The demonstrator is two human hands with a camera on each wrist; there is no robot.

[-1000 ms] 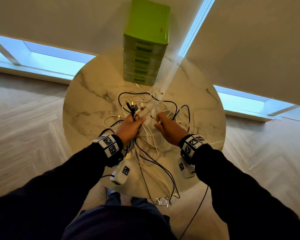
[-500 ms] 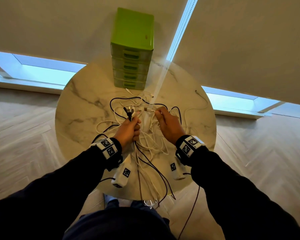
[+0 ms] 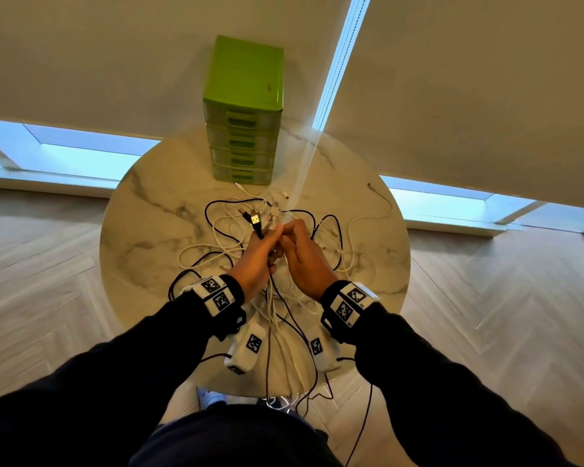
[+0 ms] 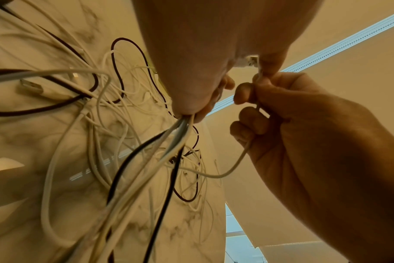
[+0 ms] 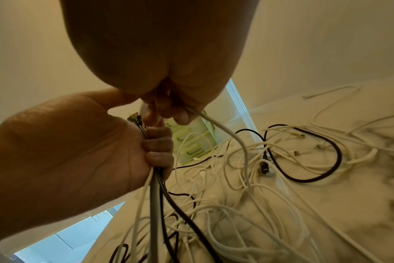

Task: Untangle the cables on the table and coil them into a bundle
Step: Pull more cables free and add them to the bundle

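Left hand [image 3: 255, 256] fist clenched round a bunch of black and white cables [image 5: 155, 188], plugs poking out above | right hand [image 3: 302, 256] touching it, fingers pinching one thin white cable [image 4: 234, 166] | tangled loose cables [image 3: 334, 244] spread on round marble table [image 3: 142, 230] | green plastic drawer unit [image 3: 245, 109] at far edge | herringbone wood floor [image 3: 486, 298].

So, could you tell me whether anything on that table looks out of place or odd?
Mainly the cables: white and black leads lie tangled across the marble table, several hanging over its near edge. The left hand grips a bunch; the right hand pinches one white cable. Nothing looks damaged.
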